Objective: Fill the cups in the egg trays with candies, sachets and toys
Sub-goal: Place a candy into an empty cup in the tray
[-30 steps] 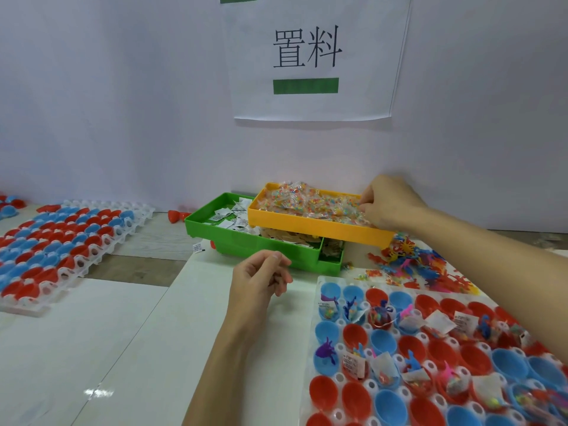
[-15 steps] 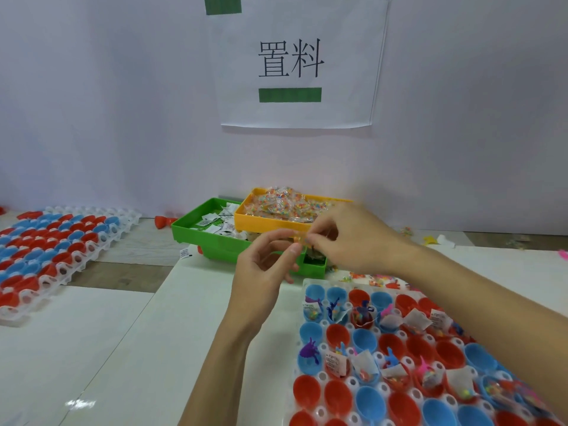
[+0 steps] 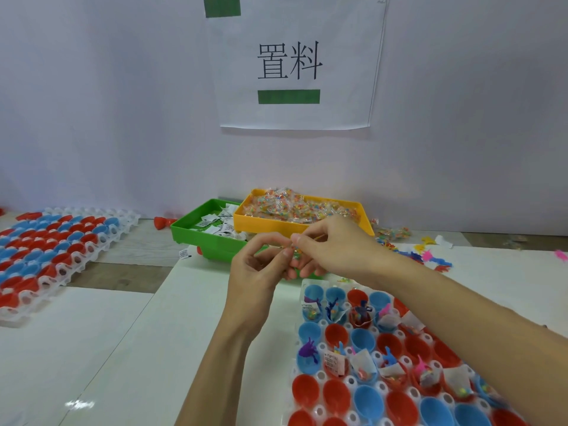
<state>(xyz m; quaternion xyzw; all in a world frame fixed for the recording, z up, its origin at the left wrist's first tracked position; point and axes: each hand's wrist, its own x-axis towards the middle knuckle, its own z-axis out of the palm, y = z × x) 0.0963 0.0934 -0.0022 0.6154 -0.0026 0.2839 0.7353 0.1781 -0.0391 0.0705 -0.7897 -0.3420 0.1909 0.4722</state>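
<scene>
My left hand [image 3: 258,272] and my right hand [image 3: 332,247] meet in front of the green tray, both pinching a small candy packet [image 3: 295,249] between their fingertips. Below them lies the near egg tray [image 3: 310,284] with red and blue cups; some cups hold toys, sachets and candies, others in the front rows hold nothing. Behind my hands the yellow tray [image 3: 365,219] is heaped with candy packets, and the green tray [image 3: 196,235] holds white sachets. Loose colourful toys [image 3: 430,256] lie on the table to the right.
A second egg tray [image 3: 73,265] of red and blue cups lies at the left. One sachet [image 3: 183,253] and a red cup [image 3: 161,222] sit by the green tray. A white wall with a paper sign [image 3: 295,63] closes the back.
My right hand left the yellow tray with a candy packet and came to meet my left hand, which rose. Both now pinch the packet. The camera view shifted slightly.
</scene>
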